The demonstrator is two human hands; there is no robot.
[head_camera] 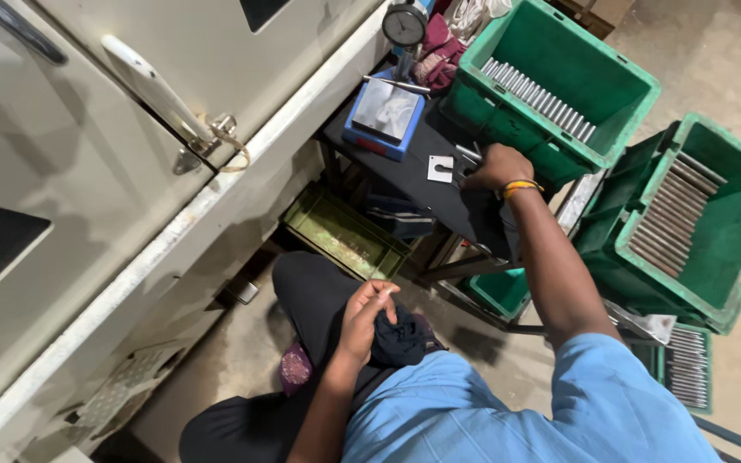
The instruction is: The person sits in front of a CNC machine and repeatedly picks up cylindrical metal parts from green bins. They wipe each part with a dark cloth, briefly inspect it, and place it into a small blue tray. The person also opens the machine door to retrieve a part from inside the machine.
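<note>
Rod: short metal rod at the right hand, on the dark table beside a small white gauge plate
Axis: roughly level, pointing left toward the plate
Right grip: clenched on the rod; fingers mostly hidden
Left grip: left hand grasping a dark cloth on the lap, well apart
Unclear: rod's full length

Cream machine cabinet with a door handle along the left, dial gauge standing over a blue base block, olive tray low beside the cabinet, green crate and second green crate lined with metal rods, concrete floor
</note>
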